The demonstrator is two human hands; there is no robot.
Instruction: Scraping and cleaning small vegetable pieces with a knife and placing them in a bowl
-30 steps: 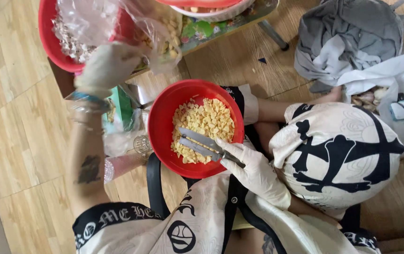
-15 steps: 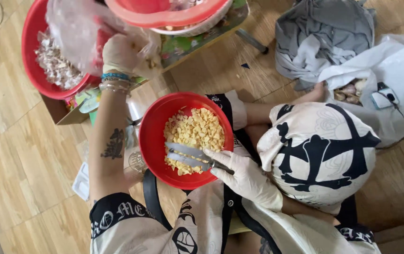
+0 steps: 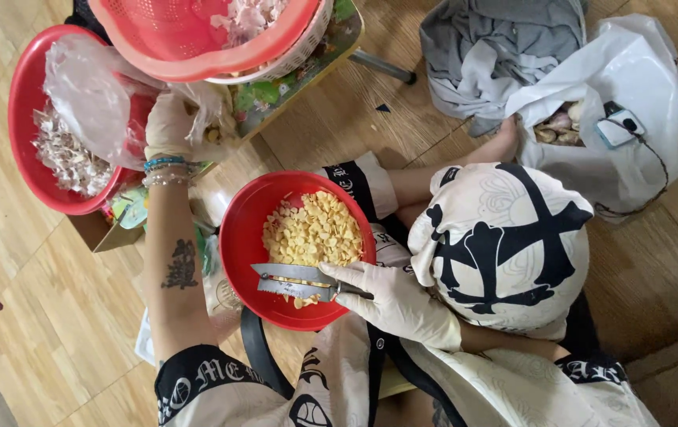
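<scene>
Gripping knife (image 3: 295,281) over red bowl (image 3: 238,237), right hand (image 3: 390,300).

One head-worn camera; looks steeply down, close over lap, red bowl (image 3: 295,249) and wooden floor (image 3: 31,316).

White gloves on both hands, beaded bracelets and a forearm tattoo, cream black-patterned shirt and shorts.

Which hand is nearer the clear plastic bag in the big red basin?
Left. The left hand reaches up against the clear plastic bag at the basin's edge; the right hand is far below, holding a knife over the red bowl.
</scene>
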